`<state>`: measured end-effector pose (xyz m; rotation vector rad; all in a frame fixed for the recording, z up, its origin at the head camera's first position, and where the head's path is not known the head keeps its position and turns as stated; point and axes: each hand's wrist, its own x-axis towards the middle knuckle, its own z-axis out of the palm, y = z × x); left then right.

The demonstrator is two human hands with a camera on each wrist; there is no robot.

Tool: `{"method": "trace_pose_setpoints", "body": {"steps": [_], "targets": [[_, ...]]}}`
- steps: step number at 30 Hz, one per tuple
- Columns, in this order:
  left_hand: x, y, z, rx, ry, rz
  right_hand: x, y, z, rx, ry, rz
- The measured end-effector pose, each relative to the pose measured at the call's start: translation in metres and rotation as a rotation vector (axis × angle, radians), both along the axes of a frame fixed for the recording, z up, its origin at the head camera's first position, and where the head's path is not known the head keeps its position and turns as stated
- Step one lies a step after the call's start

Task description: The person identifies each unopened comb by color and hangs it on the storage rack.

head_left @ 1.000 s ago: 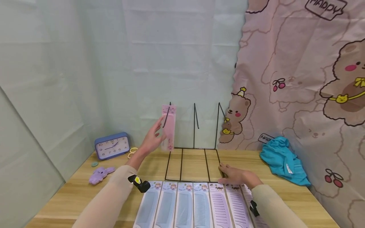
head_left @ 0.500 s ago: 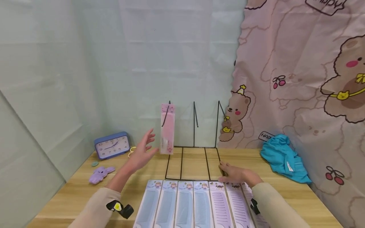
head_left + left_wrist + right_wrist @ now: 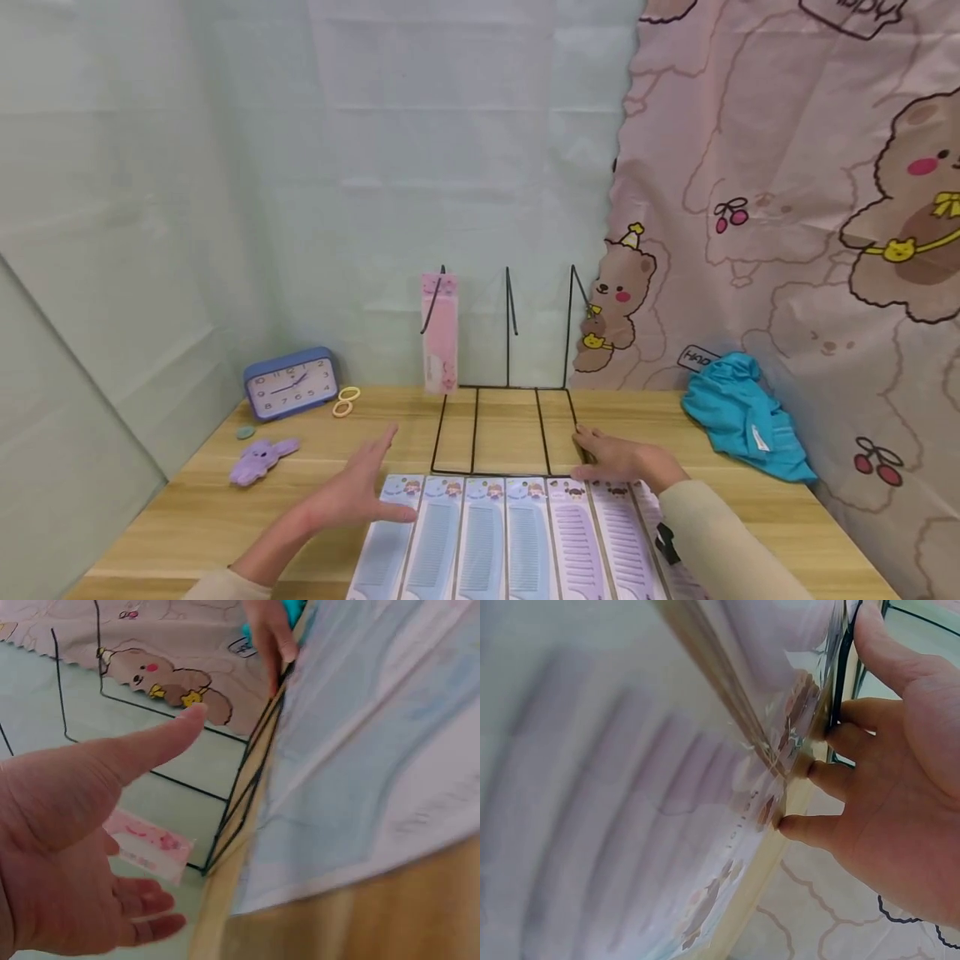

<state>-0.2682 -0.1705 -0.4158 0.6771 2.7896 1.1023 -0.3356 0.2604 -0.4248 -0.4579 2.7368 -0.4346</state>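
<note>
My left hand [image 3: 348, 496] is above the table at the left end of the row of packaged combs, thumb spread from the fingers, holding nothing. Under it lie several blue comb packs [image 3: 480, 546], with purple comb packs [image 3: 577, 537] to their right. A pink comb pack [image 3: 441, 342] hangs from the left hook of a black wire rack [image 3: 507, 358]. The rack's middle and right hooks carry nothing. My right hand [image 3: 626, 460] rests on the right front corner of the rack's base. In the right wrist view its fingers [image 3: 829, 780] lie fairly straight, with the thumb along the wire.
At the left stand a blue alarm clock [image 3: 292, 385], two small rings [image 3: 345, 400], a green disc [image 3: 245, 432] and a purple plush toy [image 3: 258, 461]. A turquoise cloth [image 3: 742, 417] lies at the right. Light curtains [image 3: 450, 167] hang behind.
My left hand has come away from the hanging pink comb pack, moving down and toward the blue packs. The pink pack swings slightly on its hook. My right hand has stayed on the rack.
</note>
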Motion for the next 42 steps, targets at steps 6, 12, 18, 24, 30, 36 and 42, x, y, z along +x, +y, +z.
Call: {"method": "trace_pose_setpoints", "body": {"steps": [6,12,18,24,30,36,42], "targets": [[0.02,0.002,-0.009,-0.105,-0.081,0.103,0.001,0.0,0.001,-0.004,-0.006,-0.003],[0.028,0.008,-0.018,-0.215,-0.102,0.161,-0.001,0.002,0.001,-0.007,-0.002,0.013],[0.03,0.01,-0.024,-0.259,-0.044,0.192,0.0,0.0,0.0,-0.004,-0.003,0.008],[0.026,0.004,-0.019,-0.268,-0.072,0.211,0.003,0.0,0.002,-0.029,-0.004,0.03],[0.019,-0.007,-0.019,-0.171,-0.071,0.158,0.004,0.001,0.004,-0.039,-0.003,0.029],[0.008,-0.021,-0.017,0.103,-0.082,-0.019,0.005,0.001,0.003,-0.035,-0.01,0.016],[0.012,-0.011,0.013,0.304,-0.053,-0.249,0.004,0.0,0.003,-0.03,-0.01,0.02]]}}
